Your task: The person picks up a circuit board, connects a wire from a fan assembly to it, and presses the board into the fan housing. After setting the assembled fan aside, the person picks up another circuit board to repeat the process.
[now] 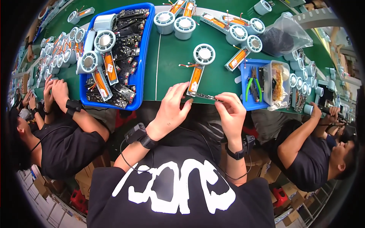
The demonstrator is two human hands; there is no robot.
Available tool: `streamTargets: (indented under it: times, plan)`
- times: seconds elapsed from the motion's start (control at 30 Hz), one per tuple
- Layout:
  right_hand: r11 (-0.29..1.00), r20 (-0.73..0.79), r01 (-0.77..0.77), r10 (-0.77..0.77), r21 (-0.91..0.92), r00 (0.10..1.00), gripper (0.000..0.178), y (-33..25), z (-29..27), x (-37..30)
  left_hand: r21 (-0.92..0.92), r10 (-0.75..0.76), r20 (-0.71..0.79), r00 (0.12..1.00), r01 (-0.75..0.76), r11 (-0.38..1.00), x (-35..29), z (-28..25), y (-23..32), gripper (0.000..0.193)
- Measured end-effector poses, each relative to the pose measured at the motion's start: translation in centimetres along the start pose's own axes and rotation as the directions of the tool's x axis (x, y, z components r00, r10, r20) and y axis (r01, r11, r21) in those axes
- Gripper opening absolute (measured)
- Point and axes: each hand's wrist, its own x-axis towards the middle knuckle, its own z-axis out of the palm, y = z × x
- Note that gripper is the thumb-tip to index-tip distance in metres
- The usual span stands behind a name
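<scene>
In front of me on the green table lies a pale blue handheld fan (204, 54) with a round grille. Its open handle shows an orange battery with thin wires coming out near the top. My left hand (171, 108) grips the lower end of that handle between fingers and thumb. A narrow black circuit board (206, 97) is pinched by the fingers of my right hand (231, 112), its left end close to the handle's bottom. Whether the board touches the handle, I cannot tell.
To the left stands a blue bin (141, 81) with black circuit boards and several fans. On the right a blue tray (247, 104) holds green-handled pliers (254, 89) beside a clear plastic box (274, 100). Behind it sits a clear bag (283, 36). People work on both sides.
</scene>
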Motion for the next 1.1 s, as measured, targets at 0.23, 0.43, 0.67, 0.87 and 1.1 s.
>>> streamTargets:
  times: [0.23,0.43,0.67,0.87,1.1]
  plan:
    - [0.931,0.004,0.314,-0.319,-0.186,0.948,0.025,0.1,3.1,-0.6,-0.408,-0.288,0.022,0.957,0.272,0.871,-2.2,-2.3,1.3,0.049]
    - [0.852,0.038,0.464,-0.47,-0.242,0.882,0.027,-0.3,6.7,-0.7,-0.963,-0.53,0.165,0.831,0.253,0.097,-0.2,-1.9,4.2,0.035]
    - [0.755,0.139,0.455,-0.445,-0.472,0.884,0.028,-1.3,5.8,5.3,-0.981,-0.536,0.065,0.842,0.153,0.122,1.4,-0.7,-0.8,0.026]
    - [0.675,0.29,0.53,-0.445,-0.513,0.847,0.029,0.1,5.7,6.9,-0.845,-0.518,-0.039,0.855,0.248,0.474,4.3,0.5,0.3,0.028]
    - [0.692,0.198,0.572,-0.547,-0.441,0.814,0.025,1.1,6.0,7.3,-0.875,-0.516,0.017,0.857,0.262,0.407,4.7,1.1,-0.4,0.023]
